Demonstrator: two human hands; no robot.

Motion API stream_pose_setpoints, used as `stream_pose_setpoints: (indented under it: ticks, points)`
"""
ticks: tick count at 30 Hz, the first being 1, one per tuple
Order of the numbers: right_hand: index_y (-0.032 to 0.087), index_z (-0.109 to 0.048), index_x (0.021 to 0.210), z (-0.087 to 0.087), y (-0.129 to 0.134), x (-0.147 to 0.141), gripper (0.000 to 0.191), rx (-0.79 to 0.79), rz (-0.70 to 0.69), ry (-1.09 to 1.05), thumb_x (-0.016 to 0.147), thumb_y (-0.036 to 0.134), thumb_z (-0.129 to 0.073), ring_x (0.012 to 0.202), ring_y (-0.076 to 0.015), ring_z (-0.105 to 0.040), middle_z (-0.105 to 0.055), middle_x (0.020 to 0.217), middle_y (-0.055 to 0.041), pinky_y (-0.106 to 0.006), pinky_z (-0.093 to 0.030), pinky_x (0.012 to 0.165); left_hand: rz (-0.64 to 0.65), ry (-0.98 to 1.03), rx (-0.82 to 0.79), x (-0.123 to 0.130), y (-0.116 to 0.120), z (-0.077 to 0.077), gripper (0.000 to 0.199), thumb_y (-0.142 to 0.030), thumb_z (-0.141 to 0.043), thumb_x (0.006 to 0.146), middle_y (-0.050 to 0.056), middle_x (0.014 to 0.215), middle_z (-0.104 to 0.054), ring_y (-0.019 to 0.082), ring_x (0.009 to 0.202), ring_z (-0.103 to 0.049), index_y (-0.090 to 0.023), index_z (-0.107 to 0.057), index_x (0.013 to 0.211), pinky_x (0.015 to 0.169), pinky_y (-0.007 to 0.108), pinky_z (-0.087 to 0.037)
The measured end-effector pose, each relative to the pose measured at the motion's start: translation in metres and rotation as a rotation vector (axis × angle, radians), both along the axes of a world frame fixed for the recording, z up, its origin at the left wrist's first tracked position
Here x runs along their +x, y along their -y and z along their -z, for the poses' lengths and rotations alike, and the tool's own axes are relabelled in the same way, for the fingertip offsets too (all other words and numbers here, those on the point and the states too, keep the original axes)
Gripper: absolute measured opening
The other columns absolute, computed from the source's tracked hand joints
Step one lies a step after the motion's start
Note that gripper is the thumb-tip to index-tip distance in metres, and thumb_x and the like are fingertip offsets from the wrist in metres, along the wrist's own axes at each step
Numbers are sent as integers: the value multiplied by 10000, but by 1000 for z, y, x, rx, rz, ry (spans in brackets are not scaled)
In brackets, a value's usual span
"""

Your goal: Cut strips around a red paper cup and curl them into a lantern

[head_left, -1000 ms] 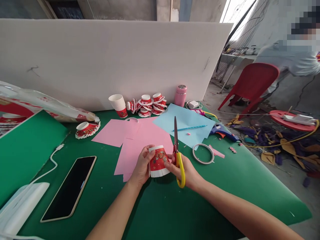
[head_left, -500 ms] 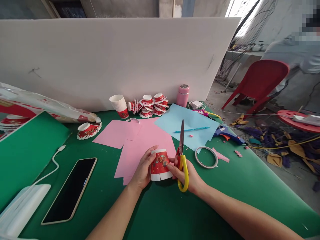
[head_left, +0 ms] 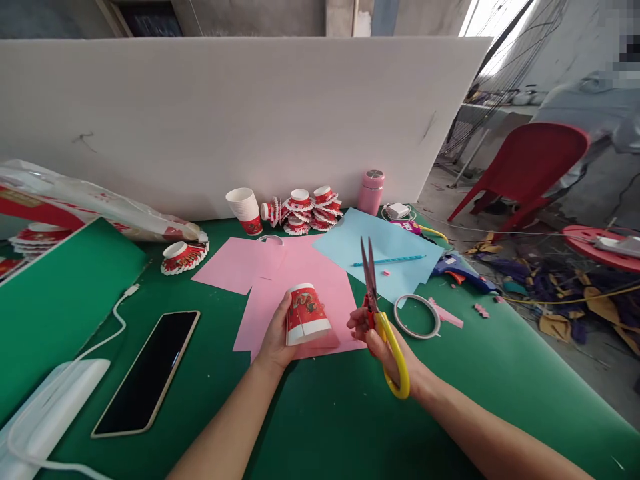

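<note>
— Cup [head_left: 306, 323]?
— In the left grip [head_left: 276, 337], pinched at its side. Tilted, above pink paper [head_left: 325, 267].
— Right grip [head_left: 393, 343]?
— Apart from the cup, closed round the scissors' [head_left: 382, 321] handles. Blades up, slightly spread.
— Farther out?
— Tape [head_left: 417, 335] right of the scissors. Pen [head_left: 390, 261] on blue paper [head_left: 345, 233] behind. Phone [head_left: 147, 373] at left, flat on green table [head_left: 310, 427]. Bottle [head_left: 371, 193] by the white board [head_left: 225, 120].

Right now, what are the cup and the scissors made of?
The cup looks like thin, smooth paper, since a slit shows in its white band; it may be coated. The scissors seem to have metal blades, grey and slim, and smooth, probably plastic handles, bright yellow and red.
</note>
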State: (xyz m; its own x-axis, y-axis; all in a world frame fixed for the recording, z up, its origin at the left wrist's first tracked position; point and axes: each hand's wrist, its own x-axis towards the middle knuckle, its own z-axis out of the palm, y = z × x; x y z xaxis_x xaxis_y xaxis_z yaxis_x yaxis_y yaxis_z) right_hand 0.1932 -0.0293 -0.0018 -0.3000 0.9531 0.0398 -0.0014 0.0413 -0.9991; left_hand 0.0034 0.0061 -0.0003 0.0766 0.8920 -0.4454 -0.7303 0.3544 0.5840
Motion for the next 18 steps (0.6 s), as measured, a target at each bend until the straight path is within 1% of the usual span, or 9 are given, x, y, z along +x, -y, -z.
stream_pose_setpoints:
  ticks: [2,5,7,9,10,12,14,16,18]
  points:
    - [185,-513,987,-4,3,-1,478,-71,-30,-40,803,625,-478,711,-138,-459,-483,836,-32,-299,-432,662,-21,9,-6,0,-1,-2,320,-368,-516,830,101,795,-712,205,704,-667,-96,-640,946,725,340,-520]
    - [176,-508,970,-12,12,-1,477,-117,-120,-118,807,624,-480,564,-90,-362,-381,682,31,-253,-390,552,-19,18,-4,-1,-1,-4,347,-362,-468,852,117,790,-710,216,698,-666,-79,-650,934,692,347,-522]
    - [169,-506,946,-18,21,0,490,-179,-206,-150,825,638,-430,519,-76,-312,-336,639,50,-234,-345,503,-6,22,2,-3,-1,-3,337,-343,-462,854,121,796,-711,222,712,-669,-79,-655,932,686,351,-526]
    - [159,-510,913,-21,33,1,531,-302,-290,-166,827,667,-381,503,-70,-290,-324,622,54,-224,-320,479,5,26,9,-6,-2,-1,311,-327,-474,849,118,813,-715,223,729,-671,-91,-660,929,689,354,-529]
    - [153,-515,908,-22,39,2,553,-363,-304,-157,827,678,-362,505,-72,-299,-332,615,52,-225,-323,480,2,29,15,-7,-3,1,295,-321,-482,845,113,821,-717,221,735,-672,-102,-663,924,693,352,-530]
    - [142,-520,866,-21,52,4,587,-491,-348,-137,808,704,-360,487,-67,-307,-335,580,56,-221,-309,468,-16,34,37,-10,-4,4,266,-311,-501,837,100,834,-720,214,757,-674,-118,-666,917,716,346,-529]
    - [141,-517,853,-16,64,6,585,-571,-363,-132,802,707,-373,471,-58,-312,-344,576,57,-215,-284,456,-16,43,66,-12,-5,7,261,-316,-519,827,95,846,-719,222,793,-673,-120,-664,921,756,360,-525]
    - [138,-523,866,-11,74,9,580,-609,-374,-135,816,694,-364,461,-54,-325,-358,573,56,-211,-278,450,-1,46,91,-13,-6,8,274,-332,-535,816,96,857,-717,240,820,-672,-119,-658,937,789,396,-519]
    - [138,-528,876,-7,82,11,570,-655,-355,-131,828,681,-360,448,-42,-318,-367,585,56,-201,-259,438,15,45,99,-14,-6,9,288,-348,-543,810,98,860,-716,250,820,-672,-123,-649,954,789,423,-519]
